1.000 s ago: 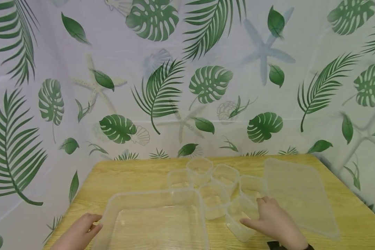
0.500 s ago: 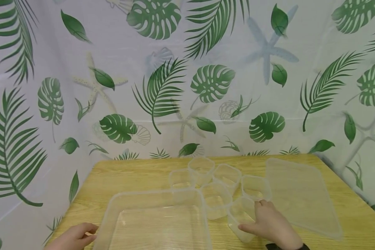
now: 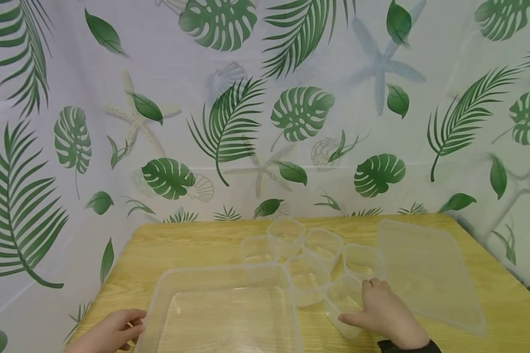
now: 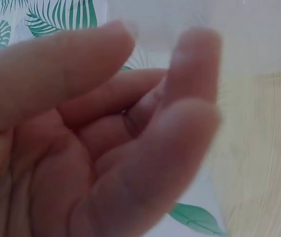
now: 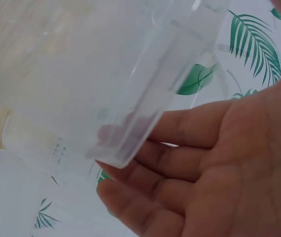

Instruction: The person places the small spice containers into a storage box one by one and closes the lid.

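Note:
A large clear plastic box [image 3: 223, 268] stands open-topped in front of me. At its left edge is my left hand [image 3: 115, 329], fingers loosely bent; the left wrist view shows nothing between thumb and fingers. Whether the fingertips touch the box, I cannot tell. To the right of the box, my right hand [image 3: 382, 311] holds the nearest small clear container [image 3: 342, 299], thumb on the near side and fingers on the far side. In the right wrist view, some fingertips [image 5: 113, 133] show through that container's translucent wall, while the thumb tip is out of sight.
Several more small clear containers, such as one at the back [image 3: 287, 233] and one beside the box [image 3: 308, 279], cluster behind and right of the box. A flat translucent lid [image 3: 428, 274] lies at the right. All are on a wooden table [image 3: 181, 245] before a leaf-patterned cloth [image 3: 335, 186].
The left hand has shifted slightly back and then forward along the box's left edge. My right hand has closed in a little on the nearest small container. The head view has drifted slightly.

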Demonstrator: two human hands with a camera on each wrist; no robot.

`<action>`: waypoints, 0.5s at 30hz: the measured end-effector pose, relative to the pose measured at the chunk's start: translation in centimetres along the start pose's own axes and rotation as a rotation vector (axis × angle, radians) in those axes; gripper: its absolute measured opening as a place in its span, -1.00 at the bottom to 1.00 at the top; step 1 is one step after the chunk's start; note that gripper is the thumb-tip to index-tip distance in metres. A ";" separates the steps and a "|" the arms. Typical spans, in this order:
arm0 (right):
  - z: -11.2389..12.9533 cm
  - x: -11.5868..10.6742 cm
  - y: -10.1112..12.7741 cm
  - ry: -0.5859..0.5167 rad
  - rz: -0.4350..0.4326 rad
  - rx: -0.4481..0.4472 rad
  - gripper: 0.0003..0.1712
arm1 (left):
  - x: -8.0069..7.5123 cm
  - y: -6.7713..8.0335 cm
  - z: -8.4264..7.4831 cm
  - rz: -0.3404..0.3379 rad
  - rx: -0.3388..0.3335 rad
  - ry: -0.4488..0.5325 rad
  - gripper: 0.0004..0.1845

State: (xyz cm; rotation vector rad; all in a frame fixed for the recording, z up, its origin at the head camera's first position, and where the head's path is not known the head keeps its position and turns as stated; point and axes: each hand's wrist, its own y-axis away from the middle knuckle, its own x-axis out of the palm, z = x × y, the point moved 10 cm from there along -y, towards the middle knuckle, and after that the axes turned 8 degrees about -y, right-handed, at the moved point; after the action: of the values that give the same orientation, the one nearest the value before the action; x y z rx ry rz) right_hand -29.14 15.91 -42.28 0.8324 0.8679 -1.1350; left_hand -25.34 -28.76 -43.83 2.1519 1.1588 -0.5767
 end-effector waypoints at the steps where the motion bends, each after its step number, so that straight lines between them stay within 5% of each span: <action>1: 0.0 0.1 0.0 -0.004 0.008 0.002 0.04 | 0.0 -0.1 0.0 -0.010 -0.004 0.000 -0.50; 15: -0.1 -0.3 -0.1 -0.029 0.038 0.000 0.14 | -0.2 -0.1 -0.1 -0.101 -0.067 0.010 -0.44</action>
State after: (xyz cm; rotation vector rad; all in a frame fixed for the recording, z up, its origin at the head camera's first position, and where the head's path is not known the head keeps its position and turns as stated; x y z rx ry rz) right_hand -29.33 16.12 -42.06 0.8274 0.8250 -1.1117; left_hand -25.52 -28.76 -43.61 2.0512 1.2801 -0.5644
